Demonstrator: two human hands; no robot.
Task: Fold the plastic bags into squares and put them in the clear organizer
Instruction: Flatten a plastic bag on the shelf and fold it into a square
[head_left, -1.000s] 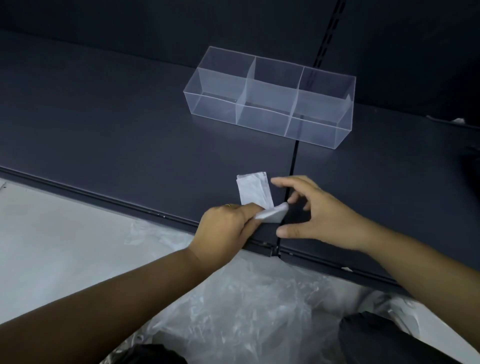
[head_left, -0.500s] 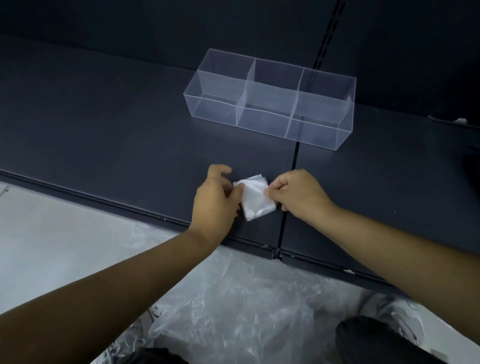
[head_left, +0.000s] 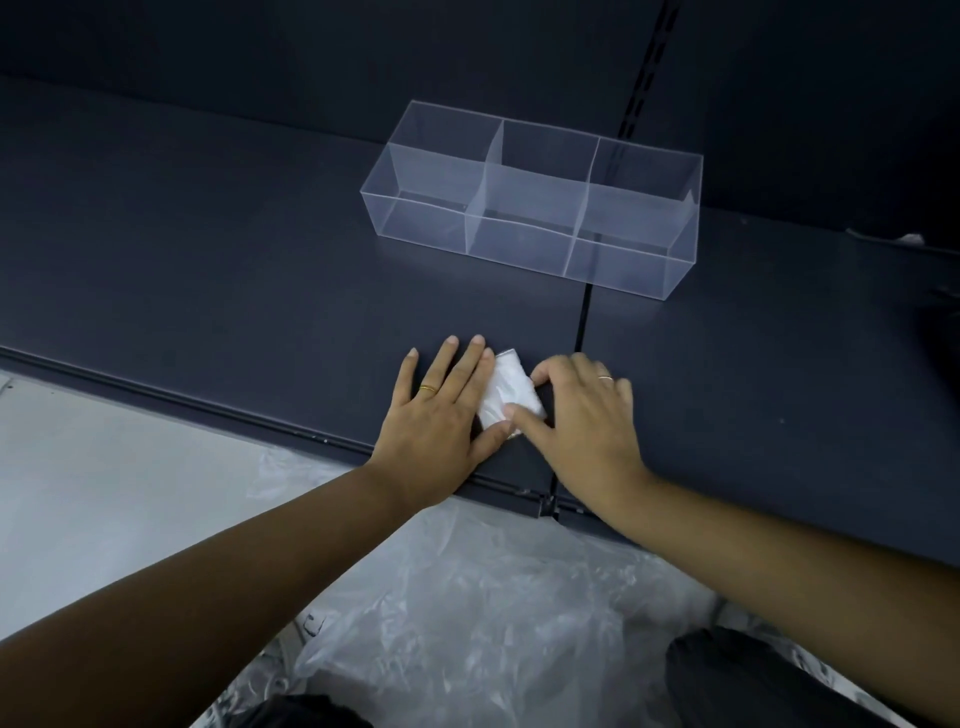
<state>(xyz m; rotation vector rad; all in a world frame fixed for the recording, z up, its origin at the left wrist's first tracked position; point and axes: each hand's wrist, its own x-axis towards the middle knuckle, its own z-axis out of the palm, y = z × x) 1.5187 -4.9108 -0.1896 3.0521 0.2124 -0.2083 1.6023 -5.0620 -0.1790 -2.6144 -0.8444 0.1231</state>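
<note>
A small folded white plastic bag (head_left: 506, 391) lies flat on the dark shelf (head_left: 208, 270) near its front edge. My left hand (head_left: 441, 410) lies flat with straight fingers along the bag's left side, its thumb touching the bag's lower corner. My right hand (head_left: 582, 415) rests against the bag's right side, thumb pressing its lower edge and fingers bent over the upper right corner. The clear organizer (head_left: 535, 200) stands farther back on the shelf, with several compartments that look empty.
A heap of loose crumpled clear plastic bags (head_left: 467, 623) lies on the pale floor below the shelf's front edge. A seam (head_left: 584, 317) splits the shelf just right of the folded bag. Dark back panels rise behind the organizer.
The long folded strip was folded over into a small square. Both hands went from pinching its ends to lying down on it, the left hand flattening out.
</note>
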